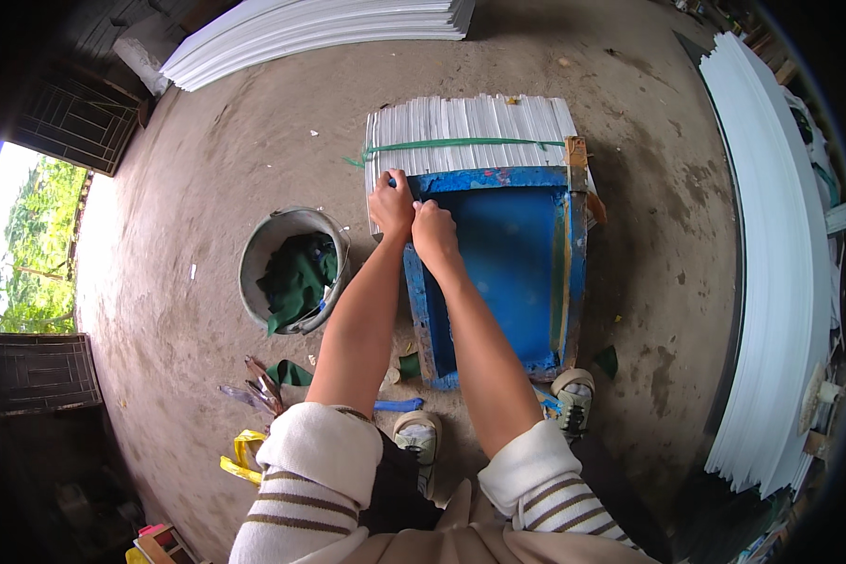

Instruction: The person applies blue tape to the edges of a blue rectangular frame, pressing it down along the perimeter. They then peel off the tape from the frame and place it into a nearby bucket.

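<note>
A blue-stained wooden frame [488, 179] with a blue mesh panel [508, 273] lies tilted against a stack of white sheets [470, 117]. At its upper left corner my left hand [392, 202] is closed, with a dark blue bit of the corner showing at its fingers. Just right of and below it, my right hand [434, 232] is curled beside the frame's left rail, over the mesh. The two hands nearly touch. What the right fingers hold, if anything, is hidden.
A grey bucket [252, 268] with dark green cloth [296, 277] stands left of my arms. Green strap [461, 144] crosses the sheet stack. Larger white stacks lie at the far side [320, 38] and right [785, 263]. A blue handle-like piece [399, 405] and scraps lie near my shoes.
</note>
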Action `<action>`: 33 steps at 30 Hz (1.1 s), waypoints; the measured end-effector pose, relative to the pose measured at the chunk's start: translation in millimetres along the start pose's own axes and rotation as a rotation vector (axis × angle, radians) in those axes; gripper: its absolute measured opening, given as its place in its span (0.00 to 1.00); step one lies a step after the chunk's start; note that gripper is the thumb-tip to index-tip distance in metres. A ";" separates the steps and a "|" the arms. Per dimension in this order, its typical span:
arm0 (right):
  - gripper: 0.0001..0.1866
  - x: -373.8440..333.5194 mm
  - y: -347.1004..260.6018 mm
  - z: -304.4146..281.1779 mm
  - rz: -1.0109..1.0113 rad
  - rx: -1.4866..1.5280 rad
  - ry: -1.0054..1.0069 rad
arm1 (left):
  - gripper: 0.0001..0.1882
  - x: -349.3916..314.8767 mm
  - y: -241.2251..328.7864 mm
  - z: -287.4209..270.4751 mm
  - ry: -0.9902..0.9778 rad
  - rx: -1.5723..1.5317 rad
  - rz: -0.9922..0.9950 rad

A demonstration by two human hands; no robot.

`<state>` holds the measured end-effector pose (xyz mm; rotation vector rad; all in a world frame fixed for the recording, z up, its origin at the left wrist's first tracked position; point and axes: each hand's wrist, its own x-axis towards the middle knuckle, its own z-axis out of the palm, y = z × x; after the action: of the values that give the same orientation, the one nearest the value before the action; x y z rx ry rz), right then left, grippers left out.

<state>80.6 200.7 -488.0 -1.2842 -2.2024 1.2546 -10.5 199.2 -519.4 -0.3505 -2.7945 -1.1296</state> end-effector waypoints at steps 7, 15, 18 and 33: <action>0.20 -7.0 -4.8 -5.6 0.020 -0.091 -0.091 | 0.22 -1.9 -0.6 -6.0 -0.081 -0.083 -0.014; 0.18 -16.2 -9.9 -24.4 0.005 -0.141 -0.083 | 0.22 -7.3 7.3 2.2 -0.052 -0.074 0.044; 0.18 -131.0 26.9 -12.6 -0.073 -0.216 -0.209 | 0.23 7.2 -14.5 -2.1 -0.022 -0.017 0.027; 0.19 -121.4 52.7 -121.7 0.236 0.513 -0.228 | 0.22 -40.2 -52.4 -14.9 -0.148 -0.163 0.350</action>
<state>252.6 178.5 -440.9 -1.2537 -1.7122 1.9817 15.3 145.3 -551.3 -0.9316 -2.6163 -1.2879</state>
